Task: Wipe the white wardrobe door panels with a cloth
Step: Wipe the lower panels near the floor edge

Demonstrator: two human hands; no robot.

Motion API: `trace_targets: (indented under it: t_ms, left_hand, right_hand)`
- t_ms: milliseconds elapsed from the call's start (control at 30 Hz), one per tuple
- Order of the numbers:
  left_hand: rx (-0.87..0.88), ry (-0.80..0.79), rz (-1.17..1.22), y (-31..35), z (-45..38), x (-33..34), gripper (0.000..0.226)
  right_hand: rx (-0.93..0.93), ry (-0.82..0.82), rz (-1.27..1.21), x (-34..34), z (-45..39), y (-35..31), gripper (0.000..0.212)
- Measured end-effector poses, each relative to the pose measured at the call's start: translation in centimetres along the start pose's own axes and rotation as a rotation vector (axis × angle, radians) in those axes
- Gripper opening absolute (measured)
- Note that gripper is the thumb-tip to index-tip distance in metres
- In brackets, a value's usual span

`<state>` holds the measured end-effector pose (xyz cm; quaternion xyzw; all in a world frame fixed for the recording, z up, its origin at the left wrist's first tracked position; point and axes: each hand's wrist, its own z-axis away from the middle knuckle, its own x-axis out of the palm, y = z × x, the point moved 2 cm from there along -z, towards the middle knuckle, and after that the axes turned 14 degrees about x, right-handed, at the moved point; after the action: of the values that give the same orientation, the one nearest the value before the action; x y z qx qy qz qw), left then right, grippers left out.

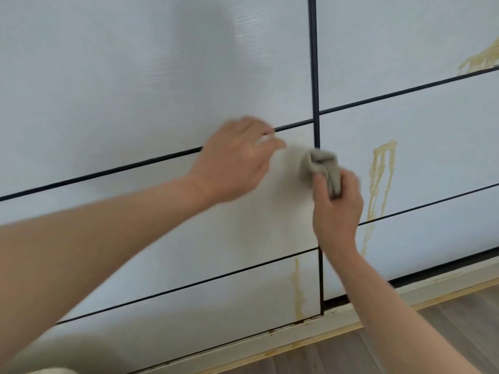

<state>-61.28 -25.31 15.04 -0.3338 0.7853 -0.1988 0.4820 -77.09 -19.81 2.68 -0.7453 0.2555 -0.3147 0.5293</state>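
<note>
Against the wardrobe door panels (151, 85), right hand (336, 209) has its grip curled tight round a bunched grey-beige cloth (322, 168), wad poking out the top of the fist and pressed at the dark vertical seam (316, 103). Left hand (237, 160) at about 9 o'clock from the cloth, near but apart, blurred; fingers look loosely extended toward the panel, holding nothing as far as I can tell. Nearest dirt: yellow drip stain (382, 174) on the right panel, 3 o'clock from the grip, long axis vertical, running 12 to 6. Second streak (297, 287) at 6–7 o'clock, low on the left panel. Right hand is nearer to both. Likely next: sweep cloth right, then stroke down the stain's length.
</note>
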Motion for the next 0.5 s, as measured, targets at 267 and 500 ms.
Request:
trace_targets:
  t_ms: [267, 500]
  left_hand:
    - [0.025, -0.236, -0.424, -6.9, 0.6, 3.0, 0.061]
    - [0.022, -0.242, -0.465, -6.9, 1.2, 3.6, 0.061]
  right_hand:
    - [-1.096, 0.027, 0.525, 4.7, -9.5, 0.8, 0.014]
    - [-1.308, -0.6, 0.834, -0.5, -5.1, 19.9, 0.03]
